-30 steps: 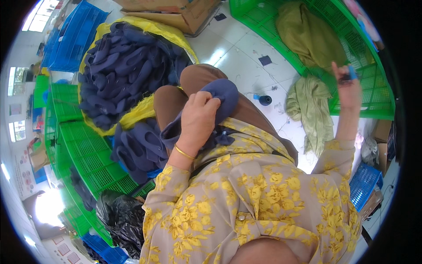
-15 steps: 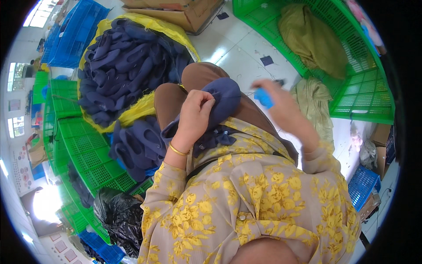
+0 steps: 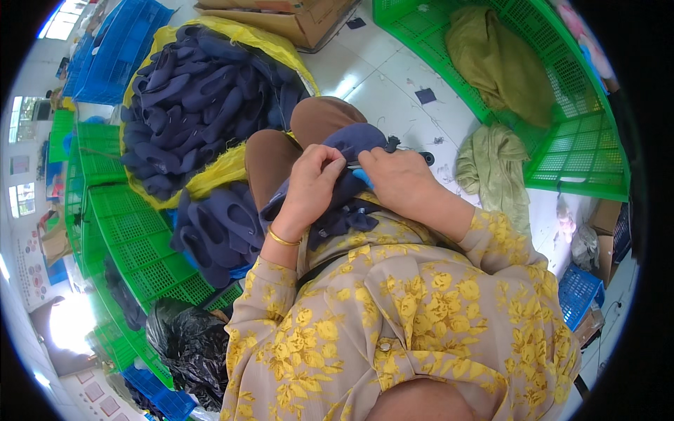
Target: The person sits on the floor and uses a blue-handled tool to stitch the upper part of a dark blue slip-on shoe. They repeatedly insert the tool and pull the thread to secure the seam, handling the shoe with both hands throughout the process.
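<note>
Centrally, left hand [image 3: 312,184] pinching navy fabric piece [image 3: 354,144] taut on the lap, right hand [image 3: 400,179] gripping small blue-handled cutter [image 3: 365,177] against its edge, steadying the cloth.

Box: a flat brown cardboard box [image 3: 281,17] lay on the white tiled floor at the top edge, between the yellow sack and the green crate.
Second box: a smaller brown cardboard box [image 3: 605,235] stood at the far right, just above a blue basket.
Wall sheets: pale rectangular sheets with red marks [image 3: 31,263] hung at the left rim, too blurred to make out.
Screens: none.
</note>
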Available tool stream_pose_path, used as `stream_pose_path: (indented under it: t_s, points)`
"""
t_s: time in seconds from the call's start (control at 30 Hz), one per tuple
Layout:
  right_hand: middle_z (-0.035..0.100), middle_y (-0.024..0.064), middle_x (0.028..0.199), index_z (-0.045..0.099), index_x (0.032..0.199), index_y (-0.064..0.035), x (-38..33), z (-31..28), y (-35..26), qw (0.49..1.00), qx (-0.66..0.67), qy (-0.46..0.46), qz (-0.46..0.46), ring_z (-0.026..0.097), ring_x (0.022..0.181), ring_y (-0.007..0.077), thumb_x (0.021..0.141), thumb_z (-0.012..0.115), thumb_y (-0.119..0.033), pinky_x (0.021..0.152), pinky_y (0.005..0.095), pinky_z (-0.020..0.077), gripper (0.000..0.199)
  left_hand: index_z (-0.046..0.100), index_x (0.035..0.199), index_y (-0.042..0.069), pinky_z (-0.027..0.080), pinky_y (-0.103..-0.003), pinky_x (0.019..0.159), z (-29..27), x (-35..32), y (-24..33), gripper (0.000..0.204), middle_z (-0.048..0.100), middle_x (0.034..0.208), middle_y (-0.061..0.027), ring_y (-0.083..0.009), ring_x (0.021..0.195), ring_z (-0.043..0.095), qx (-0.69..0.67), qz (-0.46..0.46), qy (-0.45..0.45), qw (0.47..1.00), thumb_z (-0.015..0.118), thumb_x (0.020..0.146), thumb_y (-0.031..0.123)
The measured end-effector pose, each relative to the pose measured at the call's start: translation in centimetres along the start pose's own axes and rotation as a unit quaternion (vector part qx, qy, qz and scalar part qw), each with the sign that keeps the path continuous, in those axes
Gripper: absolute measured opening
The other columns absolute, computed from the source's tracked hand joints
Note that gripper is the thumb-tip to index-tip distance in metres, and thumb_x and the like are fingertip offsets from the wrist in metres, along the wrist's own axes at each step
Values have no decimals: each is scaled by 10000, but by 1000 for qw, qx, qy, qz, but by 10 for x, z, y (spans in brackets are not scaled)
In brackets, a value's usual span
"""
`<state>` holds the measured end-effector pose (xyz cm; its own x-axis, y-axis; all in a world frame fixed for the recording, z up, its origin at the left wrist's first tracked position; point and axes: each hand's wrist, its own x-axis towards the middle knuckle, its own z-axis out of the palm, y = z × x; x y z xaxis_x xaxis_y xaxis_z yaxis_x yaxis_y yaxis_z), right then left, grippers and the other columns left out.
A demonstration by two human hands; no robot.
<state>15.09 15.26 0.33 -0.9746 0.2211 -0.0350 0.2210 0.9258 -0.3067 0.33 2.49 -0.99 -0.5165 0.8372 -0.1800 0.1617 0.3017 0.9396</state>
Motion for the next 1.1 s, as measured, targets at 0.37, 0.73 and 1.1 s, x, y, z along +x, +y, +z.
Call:
stream_pose_path:
  t_s: [0.37,0.73,1.1]
  points:
    - [653,127,889,541,1012,-59,-4,4,12,999,52,10,4,673,774,293,838,634,-176,667,386,534,230,644,933,-7,476,-242,695,-7,-4,11,123,626,842,-40,-95,774,584,-80,-80,29,993,647,900,111]
    - [664,103,934,597,1148,-151,-3,-4,19,964,259,35,-44,639,783,297,840,655,-84,706,378,509,321,678,986,98,401,-377,901,-66,-71,45,335,662,923,-56,-252,985,593,470,145,-77,867,794,682,180]
    - [433,-75,708,599,1114,-97,-23,2,88,714,621,158,281,294,478,-2,935,537,-50,424,171,204,195,662,1003,13,469,-233,728,-253,-174,-12,130,643,906,-18,-93,840,578,-73,21,552,830,652,888,73]
